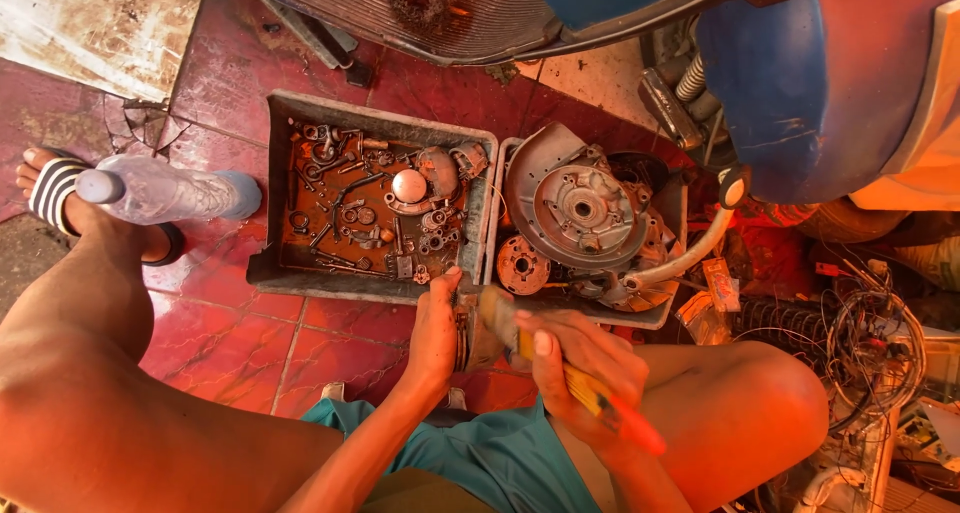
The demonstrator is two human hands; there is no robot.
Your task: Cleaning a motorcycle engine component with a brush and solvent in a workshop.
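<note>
Just beyond both hands sit two grey trays of rusty engine parts on the red floor. The left hand has its grip closed around a round metal part, touching the near tray edge. The right hand, just beside it, has its grip closed on a yellow-handled brush whose bristles meet that part.

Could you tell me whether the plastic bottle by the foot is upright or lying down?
Lying down: the plastic bottle rests sideways on the red floor.

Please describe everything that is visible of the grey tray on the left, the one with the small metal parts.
The grey tray is a shallow rectangular tub, seemingly of worn, dirty plastic. It lies flat on the red tiled floor, beside a second tray. Small rusty, oily metal parts cover its bottom. The left hand is at its near rim.
</note>
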